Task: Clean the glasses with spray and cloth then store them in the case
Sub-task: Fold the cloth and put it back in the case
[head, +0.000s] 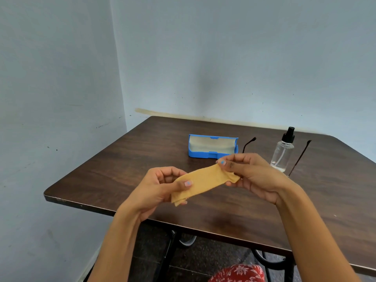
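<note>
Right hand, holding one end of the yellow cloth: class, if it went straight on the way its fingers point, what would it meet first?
Probably the left hand, gripping the other end of the yellow cloth; the right hand points leftward, though depth is unclear.

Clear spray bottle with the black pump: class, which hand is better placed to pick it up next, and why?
The right hand. The clear spray bottle with the black pump stands just beyond it on the dark wooden table, while the left hand is farther away. Both hands hold the yellow cloth.

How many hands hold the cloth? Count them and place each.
2. The left hand pinches the cloth at its lower left end; the right hand pinches its upper right end, above the table.
</note>
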`<state>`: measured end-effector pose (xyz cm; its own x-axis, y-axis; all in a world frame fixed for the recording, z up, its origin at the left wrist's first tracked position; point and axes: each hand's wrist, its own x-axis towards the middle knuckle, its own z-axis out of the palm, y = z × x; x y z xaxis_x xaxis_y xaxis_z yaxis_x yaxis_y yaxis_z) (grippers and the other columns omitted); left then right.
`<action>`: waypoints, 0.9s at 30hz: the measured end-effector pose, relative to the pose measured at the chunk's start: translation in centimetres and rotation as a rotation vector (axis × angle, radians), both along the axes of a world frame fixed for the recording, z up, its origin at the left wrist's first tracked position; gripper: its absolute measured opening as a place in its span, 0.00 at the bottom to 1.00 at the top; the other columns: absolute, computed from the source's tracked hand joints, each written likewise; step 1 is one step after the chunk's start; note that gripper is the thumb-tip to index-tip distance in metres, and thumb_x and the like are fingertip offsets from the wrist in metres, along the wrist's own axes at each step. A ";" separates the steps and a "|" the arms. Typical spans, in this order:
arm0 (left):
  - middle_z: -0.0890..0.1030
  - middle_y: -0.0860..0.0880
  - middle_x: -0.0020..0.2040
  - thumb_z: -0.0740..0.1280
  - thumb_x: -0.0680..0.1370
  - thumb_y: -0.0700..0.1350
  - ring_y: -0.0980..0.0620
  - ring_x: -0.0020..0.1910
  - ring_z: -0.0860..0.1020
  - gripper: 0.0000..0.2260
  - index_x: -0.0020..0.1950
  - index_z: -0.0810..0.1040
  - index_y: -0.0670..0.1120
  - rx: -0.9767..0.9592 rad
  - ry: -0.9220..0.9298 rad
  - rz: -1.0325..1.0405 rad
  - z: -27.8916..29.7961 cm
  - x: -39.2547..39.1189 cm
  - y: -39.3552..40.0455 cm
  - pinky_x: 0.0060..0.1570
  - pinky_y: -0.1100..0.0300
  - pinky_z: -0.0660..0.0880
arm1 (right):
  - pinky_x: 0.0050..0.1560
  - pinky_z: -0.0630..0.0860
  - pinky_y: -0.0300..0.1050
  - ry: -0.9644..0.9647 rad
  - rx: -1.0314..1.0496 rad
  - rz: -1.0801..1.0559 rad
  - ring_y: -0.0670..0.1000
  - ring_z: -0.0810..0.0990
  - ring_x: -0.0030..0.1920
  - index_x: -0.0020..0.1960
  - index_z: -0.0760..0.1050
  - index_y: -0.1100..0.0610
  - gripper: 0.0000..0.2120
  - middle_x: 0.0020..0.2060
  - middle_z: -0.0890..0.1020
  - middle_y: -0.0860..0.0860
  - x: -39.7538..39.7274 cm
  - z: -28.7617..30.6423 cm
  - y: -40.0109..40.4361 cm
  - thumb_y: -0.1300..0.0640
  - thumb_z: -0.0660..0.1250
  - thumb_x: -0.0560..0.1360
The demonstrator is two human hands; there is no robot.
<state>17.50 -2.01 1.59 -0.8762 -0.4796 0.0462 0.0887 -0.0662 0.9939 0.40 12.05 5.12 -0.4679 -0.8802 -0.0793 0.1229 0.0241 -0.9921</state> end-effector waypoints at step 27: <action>0.78 0.49 0.35 0.73 0.71 0.40 0.50 0.37 0.77 0.06 0.38 0.77 0.46 0.038 -0.149 0.711 -0.3 -12.5 -8.1 0.45 0.52 0.81 | 0.57 0.65 0.39 0.421 0.084 -1.096 0.54 0.70 0.60 0.52 0.76 0.62 0.09 0.59 0.70 0.55 -2.4 -5.7 -13.0 0.56 0.63 0.78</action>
<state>4.95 -10.16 1.34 -0.3480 -0.9343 -0.0773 -0.0137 -0.0774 0.9969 -1.98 -0.99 -0.59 -0.9746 0.0098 0.2238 -0.2186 0.1768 -0.9597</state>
